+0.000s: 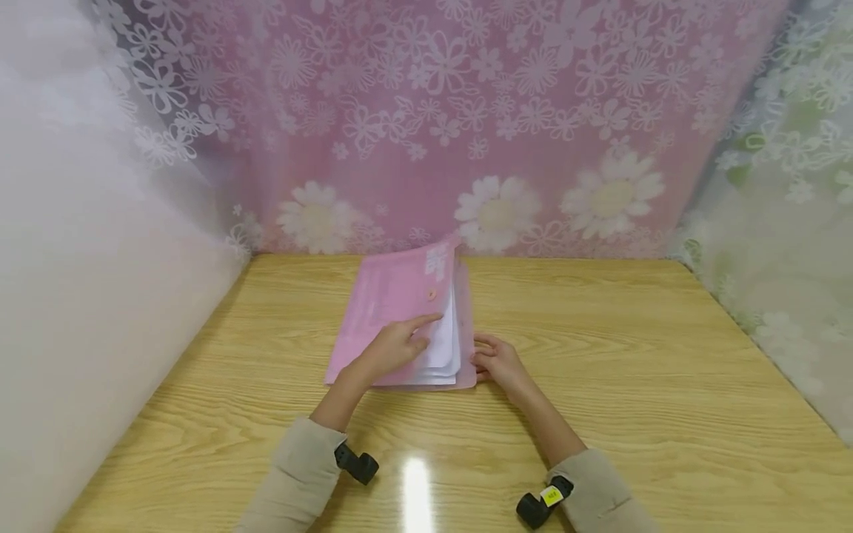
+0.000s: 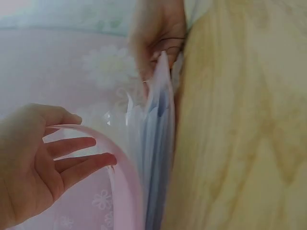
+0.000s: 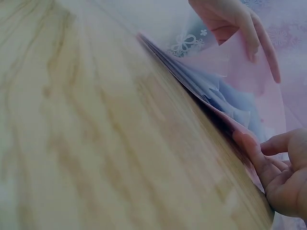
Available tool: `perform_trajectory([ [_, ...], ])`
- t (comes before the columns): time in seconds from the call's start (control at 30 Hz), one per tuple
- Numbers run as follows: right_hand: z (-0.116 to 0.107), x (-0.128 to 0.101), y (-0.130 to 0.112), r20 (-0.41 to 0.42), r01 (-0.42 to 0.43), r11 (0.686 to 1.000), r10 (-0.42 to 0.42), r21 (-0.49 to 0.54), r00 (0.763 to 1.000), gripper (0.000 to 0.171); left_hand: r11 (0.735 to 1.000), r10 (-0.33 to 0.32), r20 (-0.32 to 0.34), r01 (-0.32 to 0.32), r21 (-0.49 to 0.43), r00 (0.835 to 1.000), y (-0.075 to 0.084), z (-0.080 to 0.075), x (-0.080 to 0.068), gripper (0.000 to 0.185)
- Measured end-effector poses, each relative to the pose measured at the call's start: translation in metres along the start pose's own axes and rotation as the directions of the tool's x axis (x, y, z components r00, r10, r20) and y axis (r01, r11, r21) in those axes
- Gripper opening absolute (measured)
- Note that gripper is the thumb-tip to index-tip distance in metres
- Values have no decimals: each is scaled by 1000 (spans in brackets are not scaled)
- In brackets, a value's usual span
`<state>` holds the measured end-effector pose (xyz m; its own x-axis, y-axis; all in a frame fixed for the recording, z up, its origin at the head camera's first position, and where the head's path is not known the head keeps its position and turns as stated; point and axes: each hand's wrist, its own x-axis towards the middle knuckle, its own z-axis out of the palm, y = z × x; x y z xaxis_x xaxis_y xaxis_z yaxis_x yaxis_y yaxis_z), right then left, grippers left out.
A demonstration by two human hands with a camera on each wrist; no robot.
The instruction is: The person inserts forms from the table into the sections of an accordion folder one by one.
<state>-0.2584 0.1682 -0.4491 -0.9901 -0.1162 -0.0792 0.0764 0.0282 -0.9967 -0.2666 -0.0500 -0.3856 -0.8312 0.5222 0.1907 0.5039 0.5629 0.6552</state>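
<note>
A translucent pink file folder point(image 1: 389, 303) lies on the table, its top cover lifted along the right side. White papers point(image 1: 441, 344) show inside, several layers deep. Near the cover's edge is a small round orange button point(image 1: 432, 295). My left hand point(image 1: 392, 348) holds the raised cover; in the left wrist view the bent pink sheet point(image 2: 125, 184) passes between its thumb and fingers. At the folder's lower right edge, my right hand point(image 1: 501, 366) pinches the bottom cover, thumb above and fingers beneath in the right wrist view. Both hands are bare.
The wood-grain table point(image 1: 600, 326) extends on both sides of the folder. Behind it hangs a pink flowered curtain point(image 1: 400, 170), close to the folder's far edge. A pale wall covering point(image 1: 120, 222) stands at left, a floral one point(image 1: 786, 222) at right.
</note>
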Motion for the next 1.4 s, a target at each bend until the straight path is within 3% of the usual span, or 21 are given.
perform_trajectory([
  [0.23,4,1,1,5,14,1000,-14,-11,1000,46,982,90,-24,-85,168,996,1,16,4,35],
  [0.37,8,-1,1,15,0,1000,0,-10,1000,47,952,128,38,-134,274,991,3,26,4,41],
  [0.47,11,-2,1,32,-4,1000,5,-26,999,48,939,97,120,-131,318,988,3,35,3,53],
  [0.63,13,-5,2,-1,-4,999,4,-44,1000,46,922,8,228,-96,376,974,-1,50,5,90],
  [0.77,11,-8,2,-5,40,999,-40,-18,999,42,913,-20,242,-81,400,970,-2,59,7,108],
  [0.93,9,-12,-1,-8,107,994,-107,12,994,37,913,-32,245,-71,403,969,-2,65,8,111],
  [1.17,0,-9,-5,-88,53,998,-54,-20,995,34,912,-26,243,-76,402,970,1,61,12,111],
  [1.3,-15,-9,-11,-68,36,999,-36,9,997,35,929,-27,264,-73,362,964,5,48,12,109],
  [1.4,-30,-10,-17,-55,44,999,-46,-29,997,35,943,-15,294,-84,322,956,6,34,9,104],
])
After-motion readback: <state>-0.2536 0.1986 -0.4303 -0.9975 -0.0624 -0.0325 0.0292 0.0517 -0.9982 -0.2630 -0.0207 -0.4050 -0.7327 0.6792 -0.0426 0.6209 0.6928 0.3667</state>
